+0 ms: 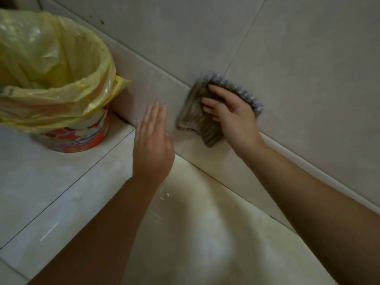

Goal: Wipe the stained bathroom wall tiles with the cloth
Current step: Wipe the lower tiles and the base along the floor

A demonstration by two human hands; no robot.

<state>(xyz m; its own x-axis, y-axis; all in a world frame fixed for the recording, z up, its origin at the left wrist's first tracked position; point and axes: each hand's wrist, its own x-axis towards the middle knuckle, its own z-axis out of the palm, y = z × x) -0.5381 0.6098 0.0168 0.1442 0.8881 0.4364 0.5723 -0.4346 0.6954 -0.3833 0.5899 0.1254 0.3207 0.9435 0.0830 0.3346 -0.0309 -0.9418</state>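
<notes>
A grey-brown cloth (197, 118) with a bluish ribbed edge lies flat against the beige wall tiles (287, 58), low down near the skirting strip. My right hand (232, 114) presses it to the wall with spread, fairly straight fingers; the cloth looks motion-blurred. My left hand (153, 140) is flat with straight fingers together, held at the lower wall tile just left of the cloth, holding nothing. I cannot tell if it touches the tile.
A red patterned bin (82, 138) lined with a yellow plastic bag (51, 68) stands on the floor at the left, against the wall. Glossy pale floor tiles (61, 192) stretch below my arms, with a wet-looking sheen in the middle.
</notes>
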